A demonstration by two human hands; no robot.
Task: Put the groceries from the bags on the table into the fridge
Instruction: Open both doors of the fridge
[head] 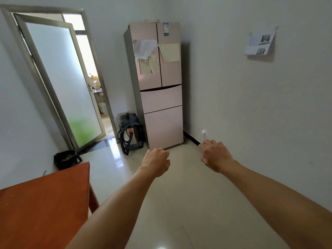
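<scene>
A tall pink fridge (161, 97) stands in the far corner, all its doors and drawers closed, with papers stuck on the upper doors. Both my arms reach forward over the floor, some way short of the fridge. My left hand (156, 161) hangs with loosely curled fingers and holds nothing. My right hand (216, 155) is also loosely curled and empty. The corner of a reddish-brown table (46, 200) shows at the lower left. No bags or groceries are in view.
A vacuum cleaner (130, 132) with a hose sits left of the fridge. A black bag (66, 159) lies on the floor behind the table. A frosted glass door (61, 81) stands open at the left. The pale tiled floor (179, 194) leads to the fridge. A wall runs along the right.
</scene>
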